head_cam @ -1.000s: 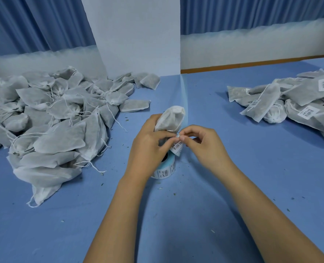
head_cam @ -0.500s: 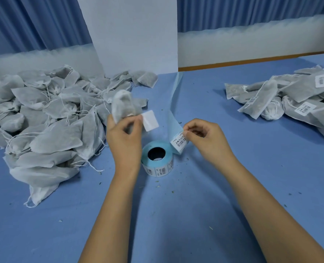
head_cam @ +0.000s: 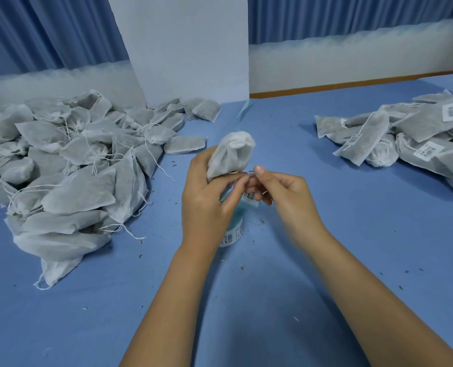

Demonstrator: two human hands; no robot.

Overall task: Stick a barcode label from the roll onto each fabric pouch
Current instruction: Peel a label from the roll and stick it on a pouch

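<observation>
We've got two forearms in shot over the table (head_cam: 352, 234), both bare from the wrists right back to the near table edge. The left grip (head_cam: 207, 207) is bare-skinned, wrist bare too. The right grip (head_cam: 289, 200) is the same, though slightly blurred. On one right fingertip (head_cam: 259, 170) we catch a short, plain, neatly trimmed nail.

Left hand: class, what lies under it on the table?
The label roll lies under the left hand, which grips a pouch; only the roll's blue edge and barcode side show. Its hole is covered.
</observation>
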